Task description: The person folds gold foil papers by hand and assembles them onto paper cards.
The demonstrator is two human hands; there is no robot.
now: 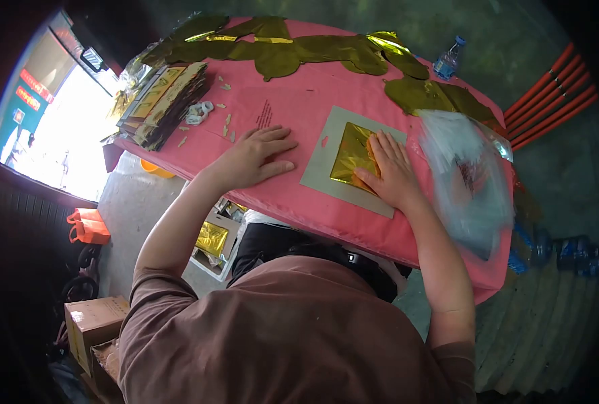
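Head cam view looks down over the person's shoulders at a pink paper-covered tabletop [292, 114]. Landmark is the square grey cardboard sheet [326, 168] lying flat near the front edge. On top of it sits a crinkly square of gold foil [352, 156], and the right hand [393, 172] is spread flat over the foil's right side, fingers open, nothing clenched, looks like it's pressing the foil down so it stays smooth on the card. Left hand [255, 158] is just left of the card, palm down on the pink cover, also flat and holding nothing, probably steadying things.

Right of the card there's a blurry clear plastic bag [468, 175], too smeared to see what's in it. Far left of the card, a stack of finished gold-and-grey cards [164, 101]. Beyond the card, cut gold foil shapes [313, 50] are strewn along the far edge, with a small clear water bottle [447, 59] at the back right.

Writing: some small dark print on the pink cover just left of the card, can't read it. Red signage outside the window, also unreadable
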